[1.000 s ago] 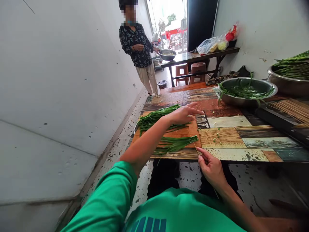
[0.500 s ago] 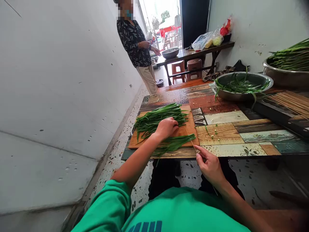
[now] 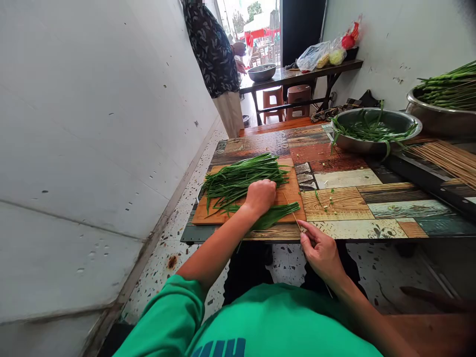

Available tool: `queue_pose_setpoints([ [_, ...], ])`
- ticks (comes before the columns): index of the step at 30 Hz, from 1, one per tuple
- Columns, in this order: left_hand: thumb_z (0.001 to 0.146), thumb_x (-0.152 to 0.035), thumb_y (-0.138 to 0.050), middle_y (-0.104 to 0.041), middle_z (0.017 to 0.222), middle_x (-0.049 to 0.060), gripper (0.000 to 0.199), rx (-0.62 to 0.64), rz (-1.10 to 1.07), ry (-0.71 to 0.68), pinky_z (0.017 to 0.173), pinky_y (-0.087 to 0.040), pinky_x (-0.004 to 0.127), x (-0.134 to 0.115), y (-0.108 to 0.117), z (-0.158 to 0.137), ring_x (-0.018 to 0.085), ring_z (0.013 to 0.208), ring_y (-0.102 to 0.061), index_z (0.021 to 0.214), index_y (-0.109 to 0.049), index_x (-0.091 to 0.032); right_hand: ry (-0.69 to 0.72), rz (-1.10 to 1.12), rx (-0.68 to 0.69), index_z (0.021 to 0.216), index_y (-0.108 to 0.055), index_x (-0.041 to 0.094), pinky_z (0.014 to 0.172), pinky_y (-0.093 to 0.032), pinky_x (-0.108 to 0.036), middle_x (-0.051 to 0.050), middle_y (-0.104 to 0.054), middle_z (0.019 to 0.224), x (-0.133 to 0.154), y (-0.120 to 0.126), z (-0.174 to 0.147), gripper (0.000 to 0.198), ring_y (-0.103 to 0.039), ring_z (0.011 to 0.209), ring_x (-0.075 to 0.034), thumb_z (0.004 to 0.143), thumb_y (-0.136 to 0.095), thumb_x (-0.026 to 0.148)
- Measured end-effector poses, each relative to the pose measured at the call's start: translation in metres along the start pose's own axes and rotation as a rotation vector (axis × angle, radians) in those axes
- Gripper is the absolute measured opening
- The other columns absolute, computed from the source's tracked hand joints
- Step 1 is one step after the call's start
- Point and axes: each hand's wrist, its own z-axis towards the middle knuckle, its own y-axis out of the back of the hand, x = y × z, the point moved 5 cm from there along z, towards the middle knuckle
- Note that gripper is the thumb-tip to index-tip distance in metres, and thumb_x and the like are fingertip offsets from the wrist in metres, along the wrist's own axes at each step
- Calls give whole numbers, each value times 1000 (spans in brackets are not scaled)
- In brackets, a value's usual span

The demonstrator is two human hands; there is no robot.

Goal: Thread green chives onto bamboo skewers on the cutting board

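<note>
On the wooden cutting board at the near left corner of the worktop, the left hand is curled into a loose fist and presses down on a small bunch of green chives lying along the board's near edge. Just behind that hand a larger heap of chives is spread across the board. At the worktop's front edge, the right hand pinches a thin bamboo skewer between thumb and fingertips, closed on it; the skewer slants up over the board's near right corner, its tip close to the small bunch. Farther back on the right stand a metal bowl with green stalks in it and a second bowl piled with greens, with a sheaf of skewers lying between them and the viewer. Another person stands by the far table.
</note>
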Motion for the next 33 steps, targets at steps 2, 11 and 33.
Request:
queue_pose_setpoints([
  [2, 87, -18, -47, -70, 92, 10, 21, -61, -146, 44, 74, -47, 28, 6, 3, 0, 20, 84, -64, 93, -67, -14, 7, 3, 3, 117, -63, 10, 44, -36, -22, 0, -58, 62, 1, 1, -1, 41, -43, 46, -10, 85, -46, 31],
  [11, 83, -21, -58, -72, 88, 2, 14, -129, -415, -16, 74, -46, 26, 12, 1, -2, 16, 79, -63, 91, -69, -19, 3, 27, -8, 118, -62, 7, 45, -37, -22, 0, -56, 60, 5, 2, -2, 42, -46, 48, -10, 86, -46, 30],
  [33, 89, -24, -49, -74, 91, 6, 26, -50, -367, -30, 74, -45, 26, 7, 1, -4, 18, 82, -64, 95, -73, -17, 18, 74, -49, 116, -63, 5, 42, -33, -21, 3, -49, 56, 1, 1, -5, 42, -38, 44, -8, 85, -48, 29],
])
